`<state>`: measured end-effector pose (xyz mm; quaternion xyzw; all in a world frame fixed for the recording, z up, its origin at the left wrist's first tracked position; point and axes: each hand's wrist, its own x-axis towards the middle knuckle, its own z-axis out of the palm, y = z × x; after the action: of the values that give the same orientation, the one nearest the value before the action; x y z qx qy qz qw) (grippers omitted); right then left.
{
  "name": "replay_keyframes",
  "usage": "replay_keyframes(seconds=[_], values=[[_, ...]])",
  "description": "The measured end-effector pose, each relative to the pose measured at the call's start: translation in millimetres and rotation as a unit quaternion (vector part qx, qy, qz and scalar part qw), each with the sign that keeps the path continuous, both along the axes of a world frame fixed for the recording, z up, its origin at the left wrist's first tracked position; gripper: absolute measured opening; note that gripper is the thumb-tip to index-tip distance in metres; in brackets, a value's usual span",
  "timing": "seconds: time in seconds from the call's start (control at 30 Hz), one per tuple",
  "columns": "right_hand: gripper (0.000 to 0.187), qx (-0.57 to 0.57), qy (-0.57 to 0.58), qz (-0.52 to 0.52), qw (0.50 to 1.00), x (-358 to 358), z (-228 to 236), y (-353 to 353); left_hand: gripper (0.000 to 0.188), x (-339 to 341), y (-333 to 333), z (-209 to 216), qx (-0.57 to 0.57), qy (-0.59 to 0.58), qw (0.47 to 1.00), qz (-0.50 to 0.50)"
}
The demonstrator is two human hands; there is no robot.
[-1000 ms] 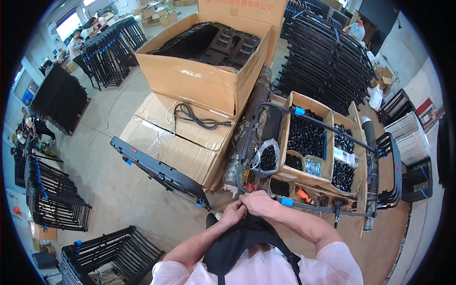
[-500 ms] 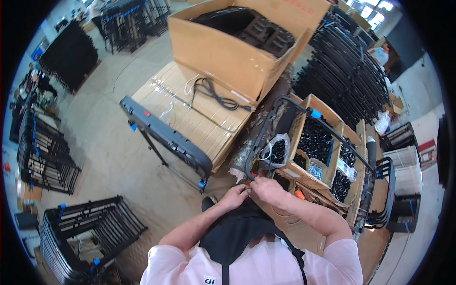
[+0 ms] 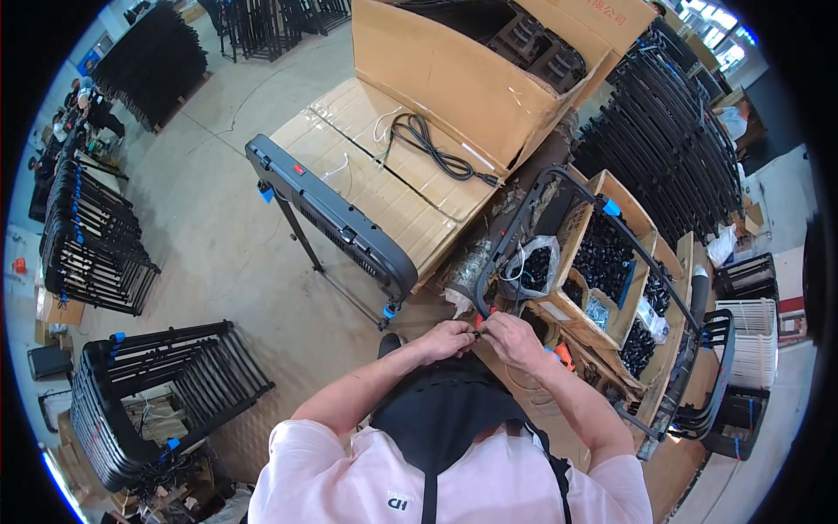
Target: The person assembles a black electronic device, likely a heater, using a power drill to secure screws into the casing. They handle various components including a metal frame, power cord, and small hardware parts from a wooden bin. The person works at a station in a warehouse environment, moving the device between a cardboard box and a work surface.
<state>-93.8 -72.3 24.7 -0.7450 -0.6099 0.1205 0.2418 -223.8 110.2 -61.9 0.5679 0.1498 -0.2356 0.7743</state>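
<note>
My left hand (image 3: 447, 341) and my right hand (image 3: 517, 342) meet in front of my dark apron, fingertips pinched together. Between them shows a small dark piece (image 3: 477, 334), too small to name. Just beyond the fingers, the lower end of a black bent tube frame (image 3: 483, 284) comes down, with a bit of red by it. That frame leans across the parts bins and has a blue clip (image 3: 611, 209). To the left stands a black panel on legs (image 3: 332, 217), with a red switch on top and blue pieces at its ends.
A wooden bin (image 3: 572, 237) holds many small black parts, with a plastic bag (image 3: 534, 265) beside it. Behind stands a large cardboard box (image 3: 436, 79); a coiled black cable (image 3: 434, 150) lies on the flat cardboard before it. Stacked black frames (image 3: 157, 393) stand on the left.
The view has shifted, so the surroundings sit further right. My hands stay together; the right fingers have come away from the red bit by the tube end, and a small dark piece now shows between them.
</note>
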Motion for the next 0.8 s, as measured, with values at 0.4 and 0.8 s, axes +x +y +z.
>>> replay_keyframes(seconds=[0.4, 0.8], values=[[0.023, -0.046, -0.014, -0.012, 0.999, -8.4, -8.5, 4.3, 0.019, -1.7, -4.2, -17.5, 0.010, 0.010, 1.000, 0.015], [0.019, -0.037, 0.043, -0.103, 0.993, -30.0, -29.9, -9.9, 0.026, 4.8, -3.1, 10.2, 0.126, 0.050, 0.990, -0.027]])
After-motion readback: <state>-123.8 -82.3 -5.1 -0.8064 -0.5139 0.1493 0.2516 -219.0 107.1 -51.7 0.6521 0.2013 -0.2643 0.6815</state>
